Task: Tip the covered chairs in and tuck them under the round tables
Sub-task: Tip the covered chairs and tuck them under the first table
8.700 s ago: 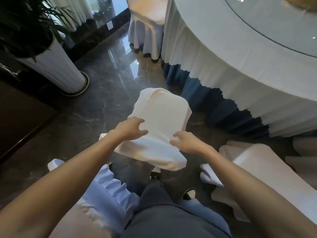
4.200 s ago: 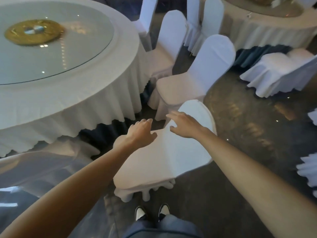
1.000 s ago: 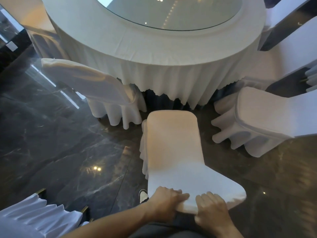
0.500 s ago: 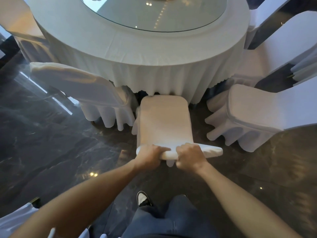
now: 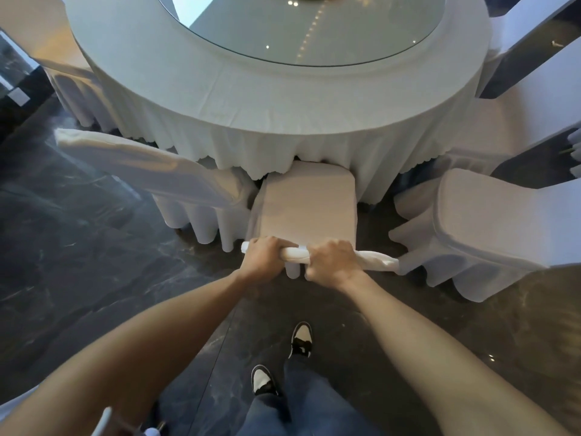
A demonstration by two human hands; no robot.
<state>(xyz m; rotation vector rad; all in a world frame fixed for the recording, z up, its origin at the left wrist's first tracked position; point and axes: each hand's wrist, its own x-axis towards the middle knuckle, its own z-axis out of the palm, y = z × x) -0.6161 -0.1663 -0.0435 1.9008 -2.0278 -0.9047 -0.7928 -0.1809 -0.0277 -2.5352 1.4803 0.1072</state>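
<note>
A white-covered chair stands in front of me, its seat pointing at the round table. The seat's far edge sits just under the hem of the white tablecloth. I look down on the top rail of its back. My left hand grips the left part of that top edge, and my right hand grips it just to the right. Both fists are closed around the bunched cover fabric. The chair's legs are hidden by its skirt.
A covered chair leans toward the table on the left, another covered chair does so on the right. A glass turntable tops the table. Dark polished marble floor lies around me; my shoes stand behind the chair.
Over the last second the chair has slid forward toward the table; its seat front now reaches under the cloth hem. My hands stay on the back's top edge and have moved forward with it.
</note>
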